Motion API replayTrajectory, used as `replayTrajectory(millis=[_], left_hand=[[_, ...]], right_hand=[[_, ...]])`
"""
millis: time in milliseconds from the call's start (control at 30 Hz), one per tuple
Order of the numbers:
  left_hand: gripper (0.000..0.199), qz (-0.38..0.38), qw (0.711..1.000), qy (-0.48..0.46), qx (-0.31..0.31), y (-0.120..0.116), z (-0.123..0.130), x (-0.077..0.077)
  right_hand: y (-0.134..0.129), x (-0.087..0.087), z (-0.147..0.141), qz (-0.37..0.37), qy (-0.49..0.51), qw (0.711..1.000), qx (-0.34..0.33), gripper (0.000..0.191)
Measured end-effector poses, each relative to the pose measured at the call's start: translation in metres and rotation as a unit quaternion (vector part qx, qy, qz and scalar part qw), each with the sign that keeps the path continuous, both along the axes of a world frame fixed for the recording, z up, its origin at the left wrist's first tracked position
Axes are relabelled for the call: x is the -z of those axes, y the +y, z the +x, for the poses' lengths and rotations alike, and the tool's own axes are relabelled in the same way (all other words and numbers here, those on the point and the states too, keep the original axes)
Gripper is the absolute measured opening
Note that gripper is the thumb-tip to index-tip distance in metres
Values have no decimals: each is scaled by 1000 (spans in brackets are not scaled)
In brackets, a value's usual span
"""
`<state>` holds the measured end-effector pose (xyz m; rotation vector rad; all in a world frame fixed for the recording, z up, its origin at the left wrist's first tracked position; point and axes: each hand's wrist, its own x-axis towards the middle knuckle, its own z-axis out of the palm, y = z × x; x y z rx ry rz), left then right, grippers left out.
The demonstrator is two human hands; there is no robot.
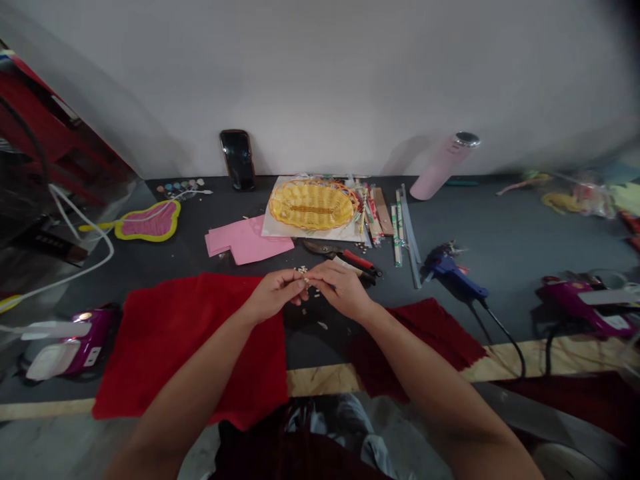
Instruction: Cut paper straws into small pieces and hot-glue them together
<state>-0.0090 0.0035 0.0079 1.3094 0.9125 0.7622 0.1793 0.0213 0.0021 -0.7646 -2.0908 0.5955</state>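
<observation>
My left hand (276, 293) and my right hand (341, 287) meet at the fingertips over the dark table. Both are closed in a pinch around something small and pale, too small to name. Little whitish pieces (317, 293) lie scattered on the table just under and beside the fingers. Right behind my right hand are pliers or cutters with red handles (356, 259), partly covered by a pale strip. A bright red cloth (200, 333) is spread beneath my left forearm, and a darker red cloth (435, 330) lies under my right forearm.
Behind the hands, a yellow woven basket (315, 207) rests on white sheets beside pink felt (250, 241). Glue sticks (411, 230) and a blue glue gun (457, 277) are to the right. A phone (239, 160) and pink bottle (443, 170) stand by the wall.
</observation>
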Motion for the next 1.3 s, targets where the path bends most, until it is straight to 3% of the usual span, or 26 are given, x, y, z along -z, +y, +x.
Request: replayTrajectory(millis=[467,900,1300], left_hand=[[24,32,997,23,-65,-1,7,3],[17,46,989,68,-120,-3,10,-3],[18,39,990,55,-127,-2,10,0]], right_hand=[[2,2,1,19,-9,998,51,14],[-1,1,-2,5,-6,999,51,17],[0,1,-2,16,-5,999,43,16]])
